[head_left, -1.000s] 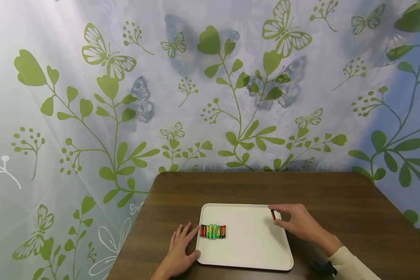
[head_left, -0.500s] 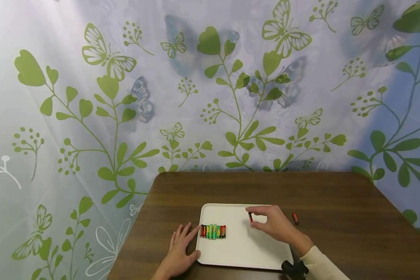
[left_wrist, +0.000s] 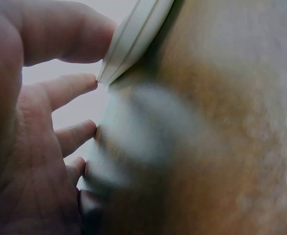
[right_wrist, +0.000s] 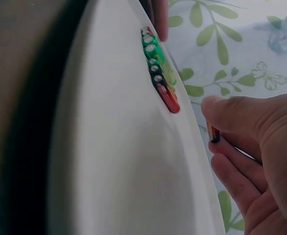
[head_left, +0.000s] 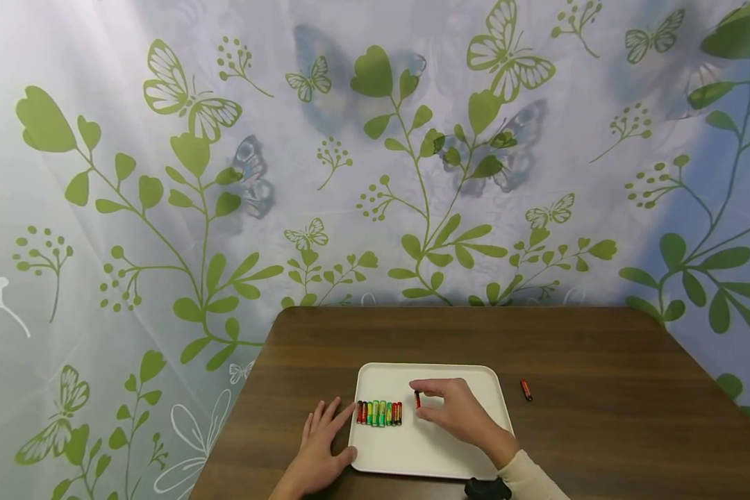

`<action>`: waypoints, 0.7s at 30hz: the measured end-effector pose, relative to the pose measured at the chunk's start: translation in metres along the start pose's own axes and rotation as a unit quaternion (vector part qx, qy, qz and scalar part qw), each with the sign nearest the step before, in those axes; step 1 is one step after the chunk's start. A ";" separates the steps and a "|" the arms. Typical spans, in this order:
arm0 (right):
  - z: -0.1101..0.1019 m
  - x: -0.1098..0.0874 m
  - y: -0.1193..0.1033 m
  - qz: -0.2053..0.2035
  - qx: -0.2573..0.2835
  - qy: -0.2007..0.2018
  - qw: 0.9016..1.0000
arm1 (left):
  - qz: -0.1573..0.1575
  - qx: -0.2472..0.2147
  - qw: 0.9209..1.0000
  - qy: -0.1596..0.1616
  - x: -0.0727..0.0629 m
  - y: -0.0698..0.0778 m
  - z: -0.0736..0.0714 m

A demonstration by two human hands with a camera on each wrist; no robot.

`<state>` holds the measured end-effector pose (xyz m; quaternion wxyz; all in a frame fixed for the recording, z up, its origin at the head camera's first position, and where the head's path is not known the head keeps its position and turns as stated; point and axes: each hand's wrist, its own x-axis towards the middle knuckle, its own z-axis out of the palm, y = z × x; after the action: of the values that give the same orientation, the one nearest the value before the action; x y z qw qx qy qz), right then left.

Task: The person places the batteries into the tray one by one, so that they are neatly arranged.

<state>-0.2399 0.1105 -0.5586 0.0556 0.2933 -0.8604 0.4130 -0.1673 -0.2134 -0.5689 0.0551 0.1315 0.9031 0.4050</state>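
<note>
My right hand (head_left: 459,413) is over the white tray (head_left: 437,455), pinching a small red and black battery (head_left: 417,399) between thumb and fingertips. In the right wrist view the same battery (right_wrist: 213,133) shows between the thumb and a finger. Just left of it, a row of several batteries (head_left: 379,413), red, black, green and yellow, lies side by side on the tray. My left hand (head_left: 315,448) rests at the tray's left edge with fingers spread and straight. The left wrist view shows its fingertips (left_wrist: 92,81) at the tray's rim (left_wrist: 133,41).
A single red and black battery (head_left: 526,389) lies on the brown wooden table (head_left: 600,417), right of the tray. Behind the table hangs a curtain (head_left: 325,173) printed with green leaves and butterflies. A black strap (head_left: 487,488) is on my right wrist.
My right hand has carried the pinched battery leftward across the tray, close to the row. That uncovered the loose battery on the table at right. My left hand has stayed put.
</note>
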 end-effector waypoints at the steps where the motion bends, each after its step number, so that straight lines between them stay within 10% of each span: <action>1: 0.003 0.000 0.000 -0.002 0.000 -0.001 1.000 | 0.000 0.002 1.000 0.000 0.000 0.000 0.000; 21: 0.033 0.002 -0.009 -0.032 -0.089 -0.003 0.995 | 0.002 0.002 1.000 -0.001 0.001 -0.001 0.000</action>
<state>-0.2318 0.0809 -0.5738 0.0923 0.3161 -0.8841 0.3315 -0.1683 -0.2137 -0.5700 0.0543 0.1341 0.9038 0.4029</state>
